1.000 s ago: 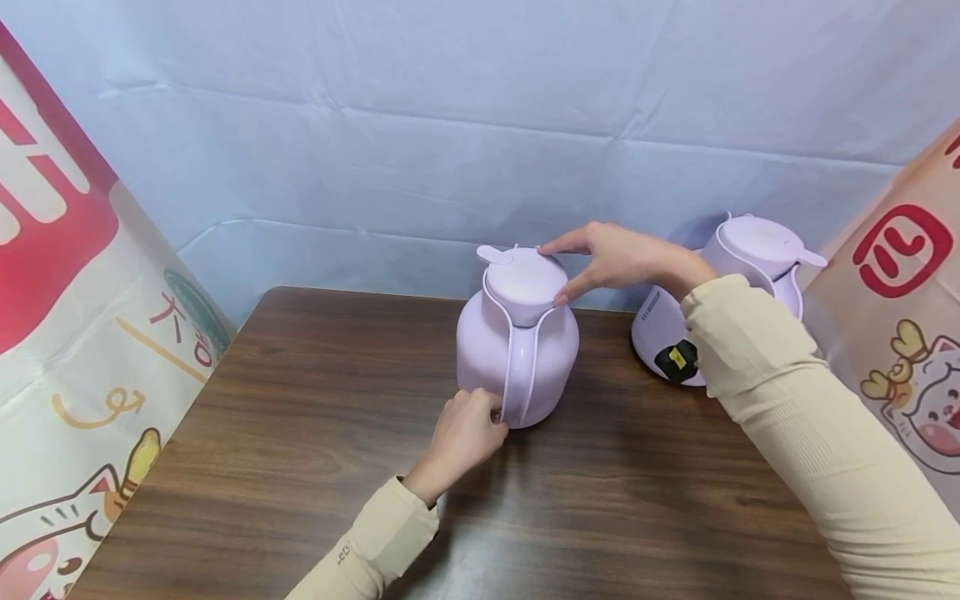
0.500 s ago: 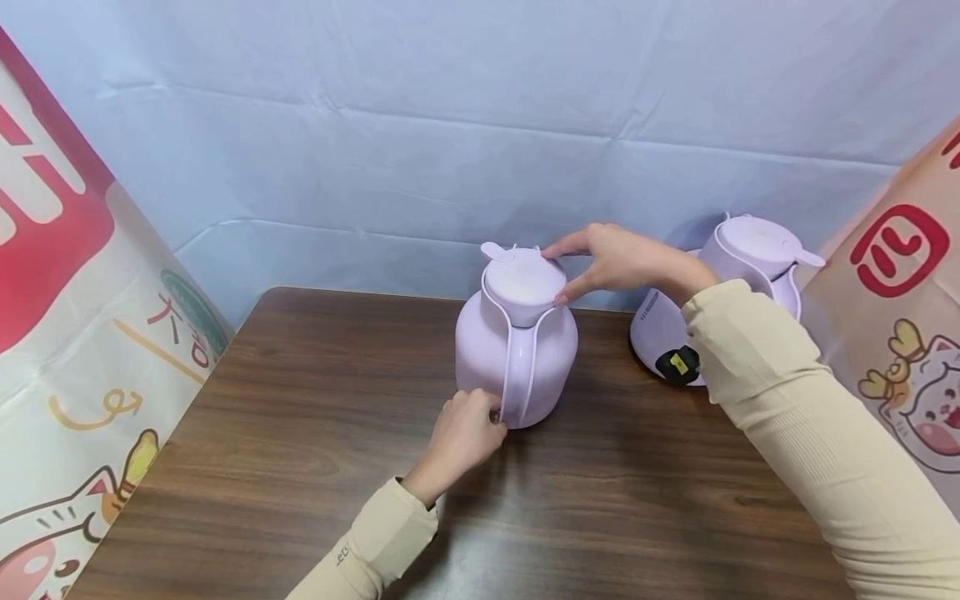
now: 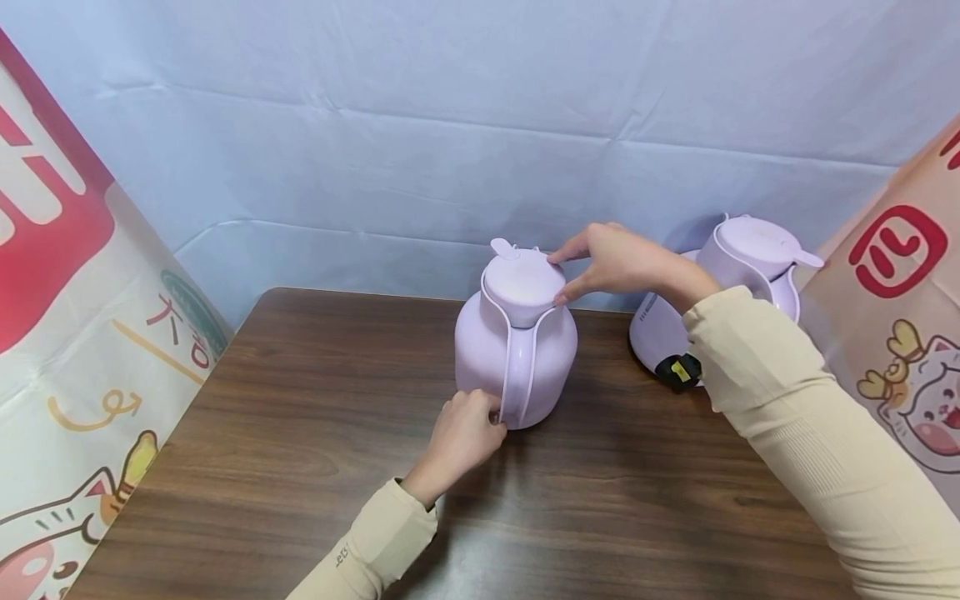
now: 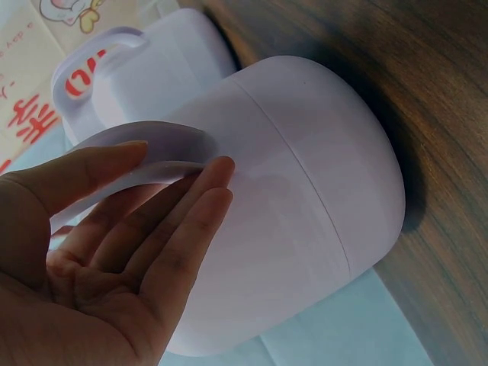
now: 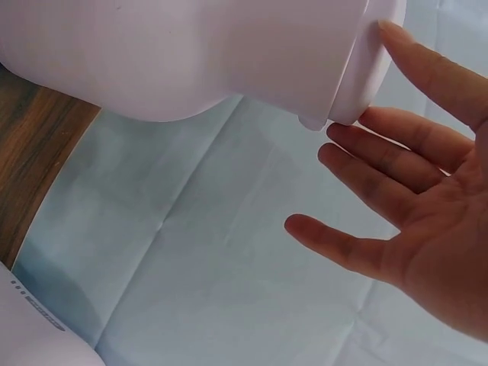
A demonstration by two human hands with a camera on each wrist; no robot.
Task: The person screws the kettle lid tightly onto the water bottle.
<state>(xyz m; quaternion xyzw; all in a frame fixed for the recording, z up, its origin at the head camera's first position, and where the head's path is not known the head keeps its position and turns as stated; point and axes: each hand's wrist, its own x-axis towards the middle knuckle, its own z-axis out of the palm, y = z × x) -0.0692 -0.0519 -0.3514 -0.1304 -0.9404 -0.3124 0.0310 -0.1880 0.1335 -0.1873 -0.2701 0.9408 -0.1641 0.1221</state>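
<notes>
A lilac thermos jug stands upright on the wooden table, its handle facing me. My left hand grips the handle low down; in the left wrist view the thumb lies along one side and the fingers are on the other. At the top, my right hand pinches the round lid between thumb and fingers. The lid's small tab points to the back left. In the right wrist view the little finger is spread away from the lid.
A second lilac thermos jug stands at the back right, partly hidden by the right forearm. A black box with a yellow mark shows beside the right cuff. Behind the table hangs a light blue cloth; printed cloths flank both sides.
The lid has turned a little clockwise under my right fingers, its tab shifting right and back. The left hand and the jug's body have stayed almost in place.
</notes>
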